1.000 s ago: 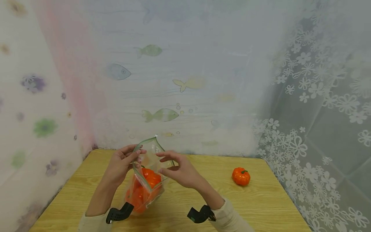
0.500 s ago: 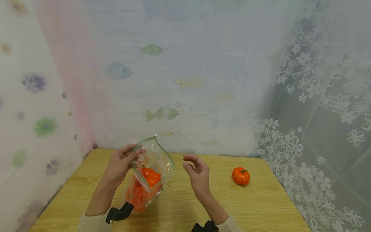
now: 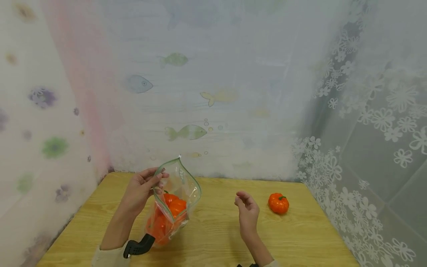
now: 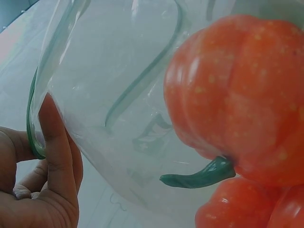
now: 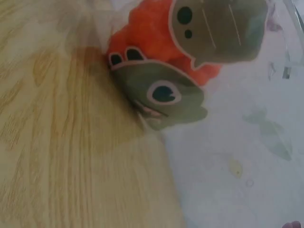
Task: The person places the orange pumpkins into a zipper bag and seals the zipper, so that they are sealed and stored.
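Pumpkins [image 3: 178,207], bright orange, sit in a clear bag [image 3: 190,187] on the left. The left hand [image 3: 141,189] pinches the left side of the bag's open top. The right hand [image 3: 248,215] holds nothing; its fingers are bent, over the table [image 3: 217,233] between the bag and a lone pumpkin [image 3: 278,203] on the right. If the left hand slipped, the bag could flop over and pumpkins might roll out. The lone pumpkin is round, so a clumsy bump could send it rolling away.

We see free passage over the tabletop [image 3: 215,230] between the left-hand bag [image 3: 191,187] and the right hand [image 3: 248,214] — rightward, a pumpkin [image 3: 278,203] stands in the way.
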The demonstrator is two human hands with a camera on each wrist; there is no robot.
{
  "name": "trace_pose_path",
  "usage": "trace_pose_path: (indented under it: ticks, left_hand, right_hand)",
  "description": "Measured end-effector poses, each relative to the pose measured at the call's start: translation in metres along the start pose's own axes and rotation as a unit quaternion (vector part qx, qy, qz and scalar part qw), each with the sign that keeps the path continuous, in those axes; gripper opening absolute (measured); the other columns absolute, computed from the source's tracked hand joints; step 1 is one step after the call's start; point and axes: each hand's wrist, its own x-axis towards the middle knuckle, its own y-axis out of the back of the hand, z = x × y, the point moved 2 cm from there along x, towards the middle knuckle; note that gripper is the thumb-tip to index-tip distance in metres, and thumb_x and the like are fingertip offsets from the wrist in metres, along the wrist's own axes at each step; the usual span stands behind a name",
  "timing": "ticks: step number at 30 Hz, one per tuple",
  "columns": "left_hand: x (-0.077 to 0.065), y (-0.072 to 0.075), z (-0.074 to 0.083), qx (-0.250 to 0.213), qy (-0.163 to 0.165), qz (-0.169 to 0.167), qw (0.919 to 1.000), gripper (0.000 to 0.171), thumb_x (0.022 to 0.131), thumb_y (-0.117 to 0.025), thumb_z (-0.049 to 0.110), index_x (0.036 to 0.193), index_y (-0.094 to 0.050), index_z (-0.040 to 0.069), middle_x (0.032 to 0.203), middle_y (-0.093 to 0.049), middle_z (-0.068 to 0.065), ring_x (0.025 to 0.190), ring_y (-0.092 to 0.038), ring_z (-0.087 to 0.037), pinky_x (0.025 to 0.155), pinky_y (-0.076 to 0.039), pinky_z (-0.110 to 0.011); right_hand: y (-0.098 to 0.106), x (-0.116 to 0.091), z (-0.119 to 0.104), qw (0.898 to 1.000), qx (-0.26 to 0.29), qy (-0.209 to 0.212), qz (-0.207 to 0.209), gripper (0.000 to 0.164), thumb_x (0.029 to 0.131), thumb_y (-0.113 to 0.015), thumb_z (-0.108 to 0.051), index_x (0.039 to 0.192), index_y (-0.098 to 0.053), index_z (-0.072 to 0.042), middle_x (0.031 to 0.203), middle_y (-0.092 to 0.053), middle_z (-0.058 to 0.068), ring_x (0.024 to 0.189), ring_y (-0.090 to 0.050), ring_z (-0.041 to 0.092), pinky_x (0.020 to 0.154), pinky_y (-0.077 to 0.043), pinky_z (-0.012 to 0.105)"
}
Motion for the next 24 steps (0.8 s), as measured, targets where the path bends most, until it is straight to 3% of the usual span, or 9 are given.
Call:
trace_pose_path:
  ticks: [6,10,16,24]
  left_hand:
    - [0.001,0.001,0.0,-0.006,-0.001,-0.003,1.0,0.019,0.106,-0.056,0.012,0.114,-0.071,0.021,0.1,-0.077,0.008,0.072,-0.064,-0.004,0.062,-0.058,-0.02]
    - [0.001,0.001,-0.001,-0.009,-0.004,-0.008,0.9999,0.02,0.106,-0.056,0.012,0.115,-0.072,0.02,0.1,-0.077,0.007,0.072,-0.065,-0.004,0.062,-0.058,-0.02]
    - [0.001,0.0,-0.001,-0.01,-0.006,-0.012,0.9999,0.02,0.106,-0.056,0.011,0.115,-0.072,0.02,0.1,-0.077,0.007,0.072,-0.065,-0.005,0.062,-0.058,-0.02]
    - [0.0,0.0,-0.002,-0.008,-0.003,-0.012,0.9999,0.021,0.106,-0.056,0.011,0.114,-0.072,0.021,0.1,-0.077,0.008,0.073,-0.065,-0.005,0.062,-0.058,-0.02]
  right_hand:
    - [0.03,0.008,0.014,0.995,-0.027,-0.091,-0.011,0.028,0.103,-0.061,-0.008,0.127,-0.062,0.005,0.114,-0.067,-0.004,0.104,-0.064,0.005,0.089,-0.055,0.022]
    - [0.052,0.011,0.018,0.989,-0.067,-0.128,-0.022,0.037,0.103,-0.062,-0.015,0.134,-0.059,0.005,0.12,-0.067,-0.003,0.107,-0.063,0.004,0.092,-0.055,0.024]
    - [0.088,0.016,0.019,0.983,-0.068,-0.168,0.031,0.037,0.104,-0.058,-0.013,0.137,-0.055,0.005,0.113,-0.063,-0.011,0.101,-0.06,0.001,0.09,-0.055,0.022]
    - [0.134,0.028,0.017,0.977,-0.055,-0.186,0.087,0.047,0.106,-0.053,-0.013,0.147,-0.038,0.002,0.124,-0.043,-0.001,0.102,-0.048,0.0,0.092,-0.051,0.016]
